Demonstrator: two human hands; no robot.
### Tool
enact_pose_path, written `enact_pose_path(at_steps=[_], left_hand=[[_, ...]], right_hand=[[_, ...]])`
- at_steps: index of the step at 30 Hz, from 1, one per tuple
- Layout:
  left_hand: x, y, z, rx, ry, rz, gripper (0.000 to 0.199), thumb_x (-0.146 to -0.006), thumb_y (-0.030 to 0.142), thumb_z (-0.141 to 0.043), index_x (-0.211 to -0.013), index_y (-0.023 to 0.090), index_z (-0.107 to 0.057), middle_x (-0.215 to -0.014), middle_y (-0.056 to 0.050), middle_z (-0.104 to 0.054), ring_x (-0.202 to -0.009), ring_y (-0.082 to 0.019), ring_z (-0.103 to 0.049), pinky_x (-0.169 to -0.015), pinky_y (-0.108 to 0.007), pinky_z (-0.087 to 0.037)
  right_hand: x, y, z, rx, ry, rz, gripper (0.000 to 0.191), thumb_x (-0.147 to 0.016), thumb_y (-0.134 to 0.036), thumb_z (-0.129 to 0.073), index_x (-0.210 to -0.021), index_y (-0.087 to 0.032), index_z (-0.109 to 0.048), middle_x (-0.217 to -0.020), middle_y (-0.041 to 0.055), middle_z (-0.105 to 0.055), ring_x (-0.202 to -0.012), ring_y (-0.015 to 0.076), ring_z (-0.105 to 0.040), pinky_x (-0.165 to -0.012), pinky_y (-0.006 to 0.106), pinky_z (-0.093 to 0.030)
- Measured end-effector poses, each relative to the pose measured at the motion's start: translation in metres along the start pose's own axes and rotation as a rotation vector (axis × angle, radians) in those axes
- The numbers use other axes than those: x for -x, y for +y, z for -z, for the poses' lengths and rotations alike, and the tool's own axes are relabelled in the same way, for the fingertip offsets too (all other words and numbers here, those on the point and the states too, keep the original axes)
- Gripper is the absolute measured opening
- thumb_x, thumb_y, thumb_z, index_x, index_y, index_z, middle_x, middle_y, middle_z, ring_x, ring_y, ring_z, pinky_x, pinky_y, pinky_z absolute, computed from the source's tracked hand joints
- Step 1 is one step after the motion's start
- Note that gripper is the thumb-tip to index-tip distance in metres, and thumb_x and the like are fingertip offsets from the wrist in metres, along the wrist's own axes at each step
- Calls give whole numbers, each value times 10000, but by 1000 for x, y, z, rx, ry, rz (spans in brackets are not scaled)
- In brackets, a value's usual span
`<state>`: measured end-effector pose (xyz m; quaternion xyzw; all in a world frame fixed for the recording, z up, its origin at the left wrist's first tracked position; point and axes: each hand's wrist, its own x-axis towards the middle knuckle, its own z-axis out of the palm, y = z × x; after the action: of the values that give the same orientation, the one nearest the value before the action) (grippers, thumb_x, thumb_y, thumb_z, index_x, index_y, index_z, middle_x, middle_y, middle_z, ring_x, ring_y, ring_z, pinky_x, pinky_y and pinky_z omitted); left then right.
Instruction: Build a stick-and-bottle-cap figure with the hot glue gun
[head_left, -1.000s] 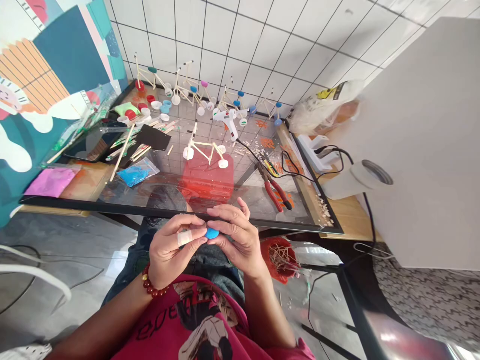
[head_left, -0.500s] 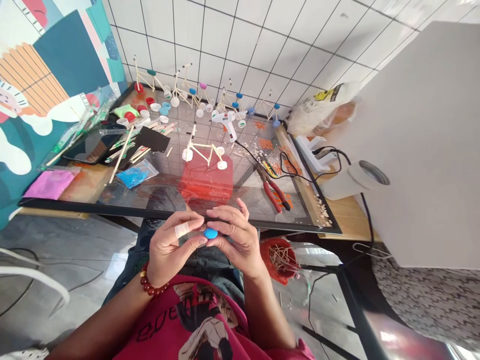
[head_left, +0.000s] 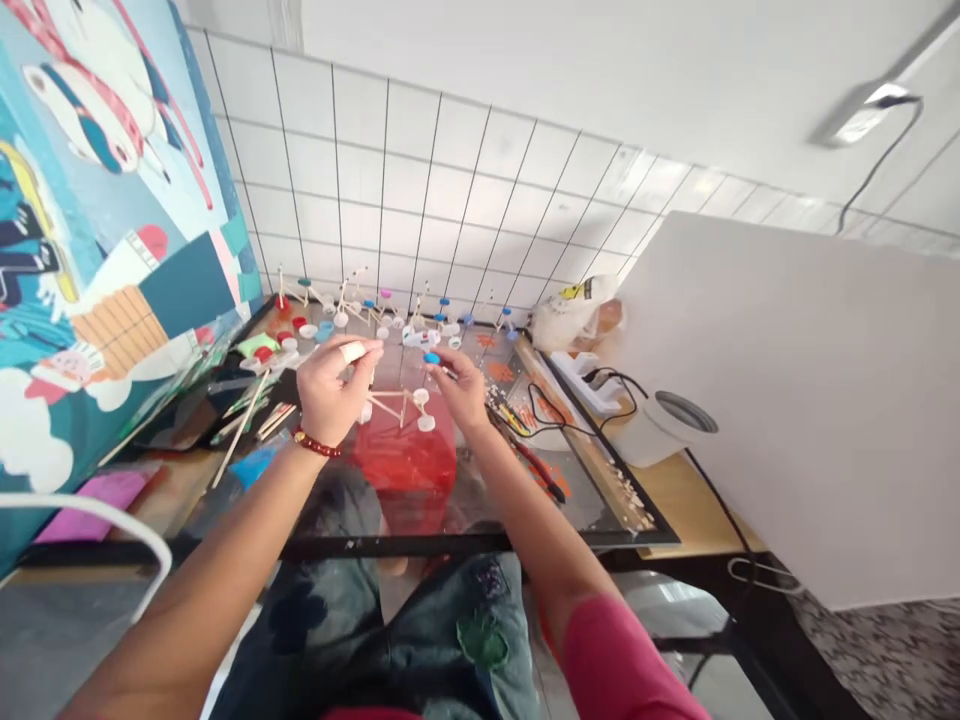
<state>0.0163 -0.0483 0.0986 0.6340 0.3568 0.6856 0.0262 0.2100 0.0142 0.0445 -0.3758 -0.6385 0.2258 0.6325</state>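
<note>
My right hand [head_left: 459, 385] pinches a small blue clay piece [head_left: 431, 358] between thumb and fingertips, above the table. To its left, my left hand [head_left: 334, 390] has its fingers closed at the top of the front upright of a small bicycle model [head_left: 405, 407] made of thin wooden sticks with white round wheels. The fingers hide the upright's tip. This model stands on a translucent red box [head_left: 405, 475], just below both hands. A bandage wraps one left finger.
Several similar stick models [head_left: 367, 305] line the back by the tiled wall. A white glue gun [head_left: 420, 338] lies before them. Red-handled pliers [head_left: 541, 470] and a black cable lie right. Sticks, coloured caps, a blue clay bag [head_left: 255, 462] and a pink packet [head_left: 94, 503] are left.
Both hands have moved from over the lap forward to the bicycle model and apart. The blue piece is now in the right hand alone; the left hand has closed at the model's upright. The view has tilted up.
</note>
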Motion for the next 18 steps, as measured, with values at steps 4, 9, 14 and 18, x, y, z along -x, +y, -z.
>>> enact_pose_path(at_steps=[4,9,14,18], left_hand=[[17,-5,-7,-3,-211,-109,80,-870,243,-716,-839,235,-790,-844,-41,-773,-760,-171,-707,-741,-291,-559],[39,-27,17,-100,-51,36,392,-673,267,-895,-1040,236,-763,-1051,-86,-730,-1022,-261,-690,-989,-415,-540],[28,-58,33,61,-325,504,783,-657,378,-887,-1367,227,-592,-1444,-142,-578,-1351,-339,-550,-1149,-507,-434],[31,-73,28,178,-449,702,760,-630,393,-899,-1323,214,-643,-1463,-149,-587,-1395,-349,-516,-1197,-541,-363]], right_hand=[[4,19,6,-118,92,-127,389,-763,-480,-763,-1013,-182,-761,-990,79,-777,-878,188,-688,-867,353,-558],[1,23,27,-202,309,-262,434,-706,-490,-770,-985,-159,-750,-909,65,-767,-784,165,-650,-810,338,-546],[-4,24,30,-242,356,-335,448,-672,-501,-771,-952,-152,-740,-862,45,-747,-716,130,-587,-759,307,-513],[0,26,26,-246,307,-372,447,-680,-511,-771,-943,-150,-748,-832,29,-732,-698,124,-574,-731,294,-501]])
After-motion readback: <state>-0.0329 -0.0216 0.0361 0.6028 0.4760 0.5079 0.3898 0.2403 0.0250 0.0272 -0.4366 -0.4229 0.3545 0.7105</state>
